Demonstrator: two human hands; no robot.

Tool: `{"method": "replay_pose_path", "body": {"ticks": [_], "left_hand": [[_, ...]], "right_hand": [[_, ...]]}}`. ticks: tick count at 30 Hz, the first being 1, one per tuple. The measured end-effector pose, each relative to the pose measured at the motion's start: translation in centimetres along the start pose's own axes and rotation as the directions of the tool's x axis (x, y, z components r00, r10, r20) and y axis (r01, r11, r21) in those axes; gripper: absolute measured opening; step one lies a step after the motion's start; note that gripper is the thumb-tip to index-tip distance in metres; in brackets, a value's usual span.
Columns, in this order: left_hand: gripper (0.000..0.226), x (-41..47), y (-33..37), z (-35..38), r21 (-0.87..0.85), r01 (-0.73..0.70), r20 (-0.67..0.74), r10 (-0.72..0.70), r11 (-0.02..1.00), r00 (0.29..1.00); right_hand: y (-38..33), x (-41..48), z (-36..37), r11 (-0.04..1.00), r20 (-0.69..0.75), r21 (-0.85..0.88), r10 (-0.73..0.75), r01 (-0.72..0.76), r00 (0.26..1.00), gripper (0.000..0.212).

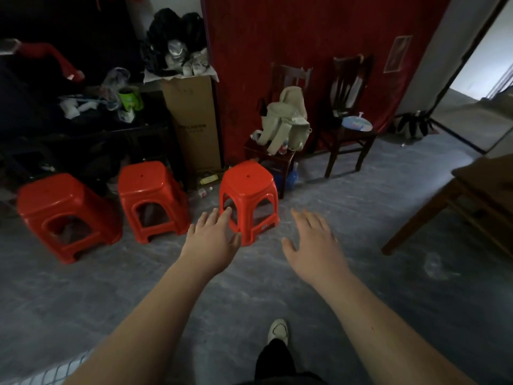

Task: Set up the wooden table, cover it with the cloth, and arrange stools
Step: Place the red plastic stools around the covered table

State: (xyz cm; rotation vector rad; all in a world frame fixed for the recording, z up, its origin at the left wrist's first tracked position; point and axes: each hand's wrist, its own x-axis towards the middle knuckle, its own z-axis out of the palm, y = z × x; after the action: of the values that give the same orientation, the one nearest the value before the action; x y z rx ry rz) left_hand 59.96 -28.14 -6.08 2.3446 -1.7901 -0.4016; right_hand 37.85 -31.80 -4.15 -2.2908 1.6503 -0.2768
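Both hands reach out spread and empty, left hand (212,236) and right hand (312,240) flanking the nearest red stool (248,194) mid-frame, presumably to lift it.

We count three red stools: the left stool (66,212), the middle stool (151,198) and the right stool (248,195). We see two dark wooden chairs, the left chair (288,76) and the right chair (350,77), and one wooden table (485,170). We also count one cardboard box (194,120), one pale backpack (286,120) and one white shoe (278,330).
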Motion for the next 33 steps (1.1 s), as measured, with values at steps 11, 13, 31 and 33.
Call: {"method": "replay_pose_path", "body": {"ticks": [11,13,31,33], "left_hand": [[0.071,24.3,0.6,-1.6,-0.075,0.127,0.009,-0.127,0.989,0.992],[0.071,27.9,-0.3,-1.3,-0.085,0.15,0.022,-0.148,0.985,0.989],[0.066,63.5,-11.4,6.3,-0.216,0.333,0.293,-0.265,0.918,0.919],[0.067,66.2,-12.2,9.1,-0.239,0.376,0.318,-0.294,0.895,0.901]], "right_hand": [[2.8,28.9,-0.3,0.996,0.105,-0.026,-0.083,0.086,0.991,0.069],[2.7,33.4,0.6,0.994,0.137,-0.038,-0.092,0.099,0.986,0.069],[2.7,69.0,14.5,0.997,0.447,-0.035,0.076,-0.068,0.891,0.067],[3.8,71.9,17.1,0.994,0.478,-0.008,0.103,-0.114,0.872,0.069]]}}
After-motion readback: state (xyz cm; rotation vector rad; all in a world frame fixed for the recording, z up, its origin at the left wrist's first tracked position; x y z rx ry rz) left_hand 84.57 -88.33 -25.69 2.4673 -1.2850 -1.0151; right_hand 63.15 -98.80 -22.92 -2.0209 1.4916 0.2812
